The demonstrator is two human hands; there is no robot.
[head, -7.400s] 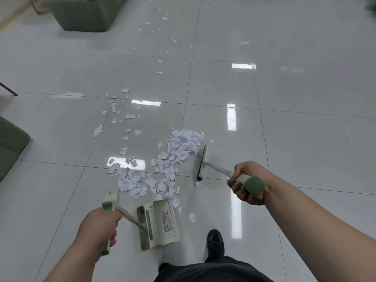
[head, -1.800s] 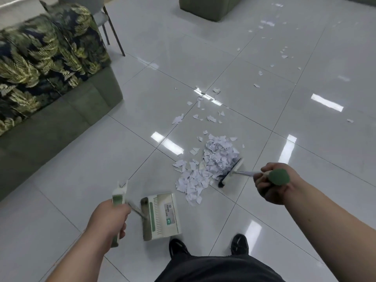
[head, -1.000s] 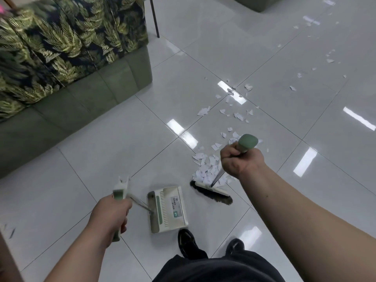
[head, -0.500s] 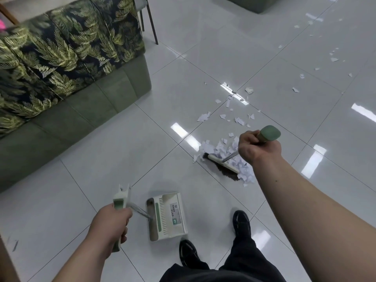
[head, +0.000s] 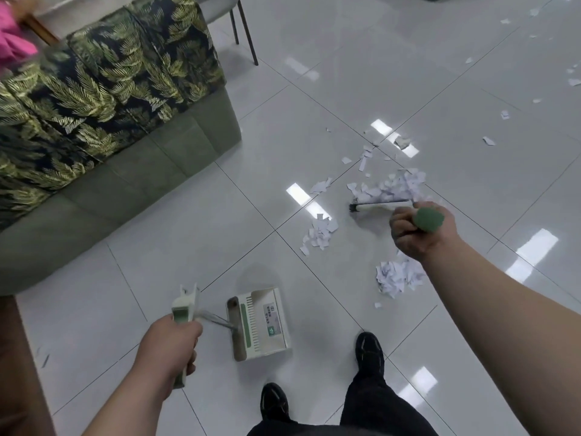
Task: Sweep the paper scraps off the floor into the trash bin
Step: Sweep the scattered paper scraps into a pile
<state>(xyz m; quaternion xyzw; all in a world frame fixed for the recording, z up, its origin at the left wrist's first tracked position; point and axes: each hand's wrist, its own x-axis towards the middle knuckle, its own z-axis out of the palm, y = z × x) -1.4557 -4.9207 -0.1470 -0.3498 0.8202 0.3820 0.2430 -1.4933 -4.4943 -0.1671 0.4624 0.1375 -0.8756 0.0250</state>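
My left hand grips the green-and-white handle of a white dustpan, which rests on the floor in front of my feet. My right hand is closed on the green end of a broom handle. The broom head lies on the tiles just beyond that hand, with a heap of paper scraps against its far side. A second small heap sits under my right forearm, and a third cluster lies to the left. Loose scraps trail off to the far right. No trash bin is in view.
A green sofa with leaf-patterned cushions fills the left side. Dark chair legs stand behind it. My black shoes are at the bottom. A brown wooden edge runs along the lower left.
The broom head has moved right and farther from me, leaving one clump of scraps near my right forearm and another to the left. The dustpan has stayed in place.
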